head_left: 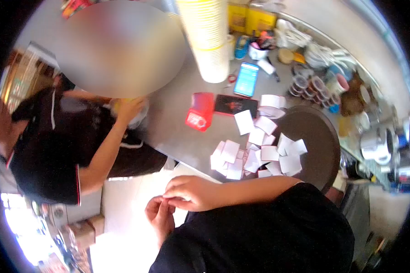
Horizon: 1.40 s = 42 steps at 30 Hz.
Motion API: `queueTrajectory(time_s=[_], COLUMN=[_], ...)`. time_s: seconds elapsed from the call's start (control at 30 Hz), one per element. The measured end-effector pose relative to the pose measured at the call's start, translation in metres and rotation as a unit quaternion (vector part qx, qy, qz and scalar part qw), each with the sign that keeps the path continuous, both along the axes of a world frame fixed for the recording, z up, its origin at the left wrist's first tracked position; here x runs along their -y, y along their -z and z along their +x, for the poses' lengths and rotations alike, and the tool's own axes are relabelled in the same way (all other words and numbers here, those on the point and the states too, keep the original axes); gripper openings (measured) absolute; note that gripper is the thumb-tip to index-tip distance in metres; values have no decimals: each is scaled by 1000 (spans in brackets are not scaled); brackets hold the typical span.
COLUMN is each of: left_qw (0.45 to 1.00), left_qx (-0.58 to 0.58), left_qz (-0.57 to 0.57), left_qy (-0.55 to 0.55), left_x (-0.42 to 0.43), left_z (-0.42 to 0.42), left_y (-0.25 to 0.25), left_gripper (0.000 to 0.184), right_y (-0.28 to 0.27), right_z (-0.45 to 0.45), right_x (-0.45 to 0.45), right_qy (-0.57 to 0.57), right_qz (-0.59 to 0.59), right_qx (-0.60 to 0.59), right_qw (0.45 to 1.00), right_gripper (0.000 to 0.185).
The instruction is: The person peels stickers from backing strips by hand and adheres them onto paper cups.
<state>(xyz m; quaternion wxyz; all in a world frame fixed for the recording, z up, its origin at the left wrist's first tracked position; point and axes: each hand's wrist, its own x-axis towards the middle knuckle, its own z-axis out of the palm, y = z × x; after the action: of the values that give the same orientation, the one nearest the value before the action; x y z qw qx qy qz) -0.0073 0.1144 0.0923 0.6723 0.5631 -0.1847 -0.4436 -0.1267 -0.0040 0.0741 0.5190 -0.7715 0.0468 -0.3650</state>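
Observation:
My right hand (191,193) reaches in from the right, thumb and fingers pinched together. Below it, my left hand (161,219) is also pinched, its fingertips meeting those of the right. Whatever lies between the fingertips is too small or hidden to make out. Both hands are just off the edge of the grey table (177,145). Nearest to them on the table, many white paper slips (230,152) lie in loose, overlapping piles. Some of them spread onto a round dark tray (316,145). A paper roll (271,102) sits behind the slips.
Another person (64,136) stands at the left, hands at a plastic item. Farther back are a tall cup stack (207,41), a lit phone (246,79), a red packet (200,111), a black flat box (236,105), red-handled scissors (232,78) and lidded sauce cups (316,86).

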Motion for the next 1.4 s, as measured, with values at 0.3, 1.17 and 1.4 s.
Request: queueTrajectory(time_s=[0.3, 1.17, 1.4], left_qw=[997, 971, 994], left_qx=[13, 228, 91], left_qz=[-63, -29, 54], left_qy=[46, 57, 34], left_x=[0, -58, -27], left_z=[7, 33, 49], left_y=[-13, -2, 65], left_gripper=[10, 7, 6], right_y=[-30, -43, -52], right_z=[5, 9, -62], right_x=[-2, -15, 49], right_qy=[32, 112, 384], right_qz=[-67, 63, 131], right_qx=[16, -78, -34], right_qw=[997, 989, 913], right_gripper=[25, 3, 6])
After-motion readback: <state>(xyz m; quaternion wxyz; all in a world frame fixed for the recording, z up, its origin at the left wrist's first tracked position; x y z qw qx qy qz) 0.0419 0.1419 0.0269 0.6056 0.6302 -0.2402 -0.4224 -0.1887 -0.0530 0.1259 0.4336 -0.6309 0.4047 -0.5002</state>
